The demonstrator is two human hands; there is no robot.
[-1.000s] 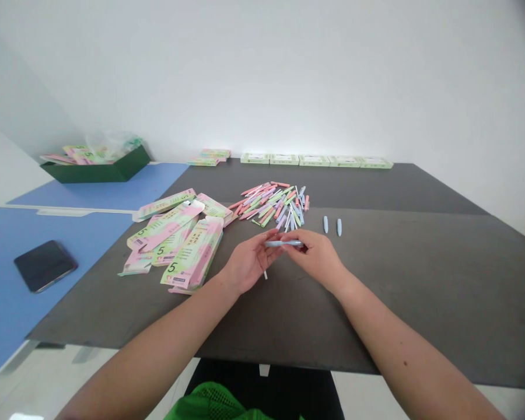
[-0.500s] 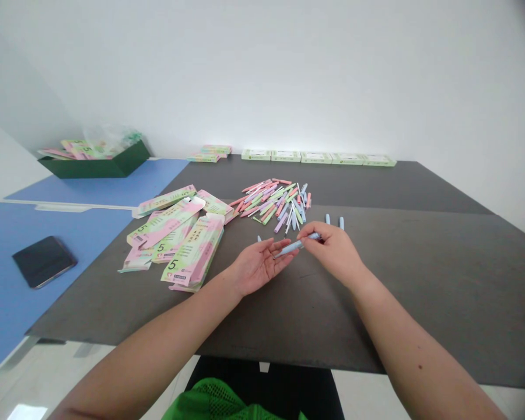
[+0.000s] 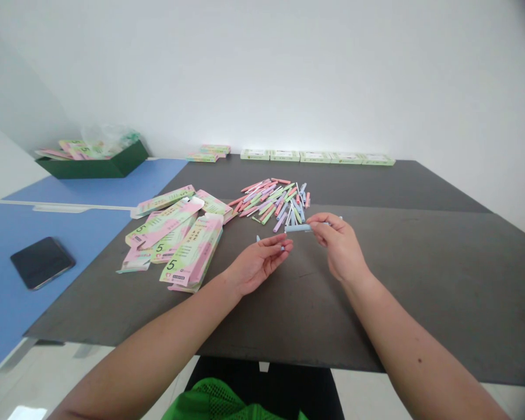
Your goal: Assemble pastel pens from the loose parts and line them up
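Note:
Between finger and thumb of my right hand [image 3: 335, 242] is a light blue pen [image 3: 298, 228], held nearly level with its end pointing left. My left hand [image 3: 260, 262] is palm up just below and left of it, its fingers closed round a small light blue piece [image 3: 282, 248], of which only the tip shows. A loose heap of pink, green, purple and blue pens [image 3: 269, 201] lies beyond both hands. Another small blue piece [image 3: 258, 238] rests on the dark table just past my left fingers.
Pink and green cartons [image 3: 192, 248] lie piled on the left of the dark table [image 3: 420, 274]. Flat green boxes [image 3: 315, 157] line the back edge beside small stacked cartons [image 3: 209, 153]. A phone [image 3: 42, 262] and a green bin [image 3: 91, 169] are on the blue surface.
My right hand has lifted the blue pen up and away from my left palm and turned it level. My left fingers have curled in on a small blue piece.

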